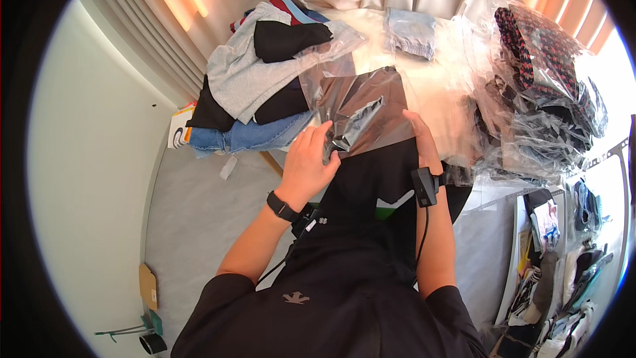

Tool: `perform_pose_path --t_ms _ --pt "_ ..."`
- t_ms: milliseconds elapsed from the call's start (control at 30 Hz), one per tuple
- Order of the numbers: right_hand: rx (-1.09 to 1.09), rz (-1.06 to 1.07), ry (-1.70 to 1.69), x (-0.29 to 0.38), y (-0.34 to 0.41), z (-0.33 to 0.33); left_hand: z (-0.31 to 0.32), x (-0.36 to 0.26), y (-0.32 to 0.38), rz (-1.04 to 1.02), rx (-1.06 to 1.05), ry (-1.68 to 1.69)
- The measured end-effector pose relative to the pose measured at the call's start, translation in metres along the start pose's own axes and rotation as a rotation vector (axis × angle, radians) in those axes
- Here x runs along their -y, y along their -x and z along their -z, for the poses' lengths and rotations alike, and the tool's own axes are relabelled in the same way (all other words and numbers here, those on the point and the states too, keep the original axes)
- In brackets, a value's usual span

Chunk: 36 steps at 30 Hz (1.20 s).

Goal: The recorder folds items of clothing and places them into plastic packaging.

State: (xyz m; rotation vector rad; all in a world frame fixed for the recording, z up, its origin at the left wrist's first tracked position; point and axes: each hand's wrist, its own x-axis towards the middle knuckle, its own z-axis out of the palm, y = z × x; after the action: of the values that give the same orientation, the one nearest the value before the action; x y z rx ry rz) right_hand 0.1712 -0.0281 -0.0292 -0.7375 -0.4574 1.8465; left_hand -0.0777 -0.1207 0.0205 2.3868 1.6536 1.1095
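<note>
A black folded garment [382,166] lies before me, its far part inside a clear plastic bag [382,124]. The bag's mouth crosses the garment on the side near my body. My left hand [309,161] is at the bag's left near corner, where crumpled film sits between thumb and fingers. Along the right edge, my right hand [425,141] holds the bag with the garment in it; some of its fingers are hidden. The garment's near end hangs close to my black shirt, and the two are hard to tell apart.
A heap with grey sweatpants [238,74], a black garment [288,40] and blue jeans [248,134] lies on the left of the table. Light-blue folded denim [411,32] lies at the back. Bagged clothes [541,94] are piled right, above shelves of clothing [544,268].
</note>
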Motion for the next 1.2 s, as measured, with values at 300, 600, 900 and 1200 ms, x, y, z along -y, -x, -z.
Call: perform_pose_path --t_ms 300,600,900,1200 --pt "0.024 -0.007 0.180 -0.024 0.001 -0.008 -0.004 -0.008 0.000 -0.046 0.061 0.228" --pt "0.435 0.159 -0.534 -0.074 -0.057 0.015 0.022 -0.023 0.003 -0.023 0.124 0.393" --pt "0.301 0.269 -0.344 -0.083 -0.042 0.004 0.007 -0.023 -0.019 -0.221 -0.055 -0.147" --pt "0.563 0.622 0.633 -0.046 -0.007 -0.022 0.031 -0.057 -0.032 -0.477 0.099 0.062"
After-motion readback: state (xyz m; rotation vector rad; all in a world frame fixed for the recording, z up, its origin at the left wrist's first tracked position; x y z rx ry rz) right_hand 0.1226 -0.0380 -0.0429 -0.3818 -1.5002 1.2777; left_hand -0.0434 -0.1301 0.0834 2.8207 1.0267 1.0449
